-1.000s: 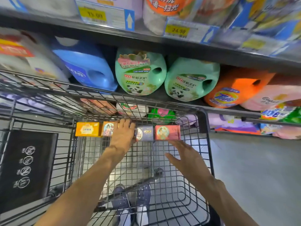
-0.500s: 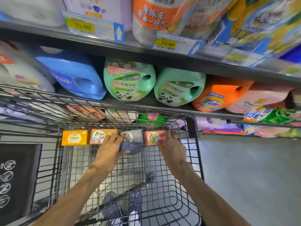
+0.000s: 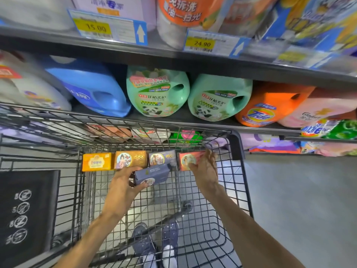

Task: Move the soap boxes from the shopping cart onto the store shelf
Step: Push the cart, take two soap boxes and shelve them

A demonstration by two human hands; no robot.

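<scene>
Several soap boxes stand in a row against the far wall of the wire shopping cart [image 3: 235, 144]: an orange box [image 3: 96, 162], a gold box [image 3: 131, 159], a dark blue box [image 3: 161, 158] and a red box [image 3: 186, 160]. My left hand [image 3: 123, 185] grips another dark blue soap box [image 3: 151, 174], tilted and lifted clear of the row. My right hand [image 3: 205, 169] holds the red box at its right end. The store shelf [image 3: 173, 118] runs just beyond the cart's far rim.
Large detergent jugs fill the shelf: blue [image 3: 90, 89], two green [image 3: 157, 91], orange [image 3: 270, 105], pink [image 3: 316, 109]. An upper shelf with price tags [image 3: 108, 28] overhangs. Bagged goods lie on the lowest level. Grey floor [image 3: 301, 200] lies right; my feet show through the cart's mesh.
My left hand closed on a dark blue box and pulled it out of the row toward me. My right hand reached forward and took hold of the red box.
</scene>
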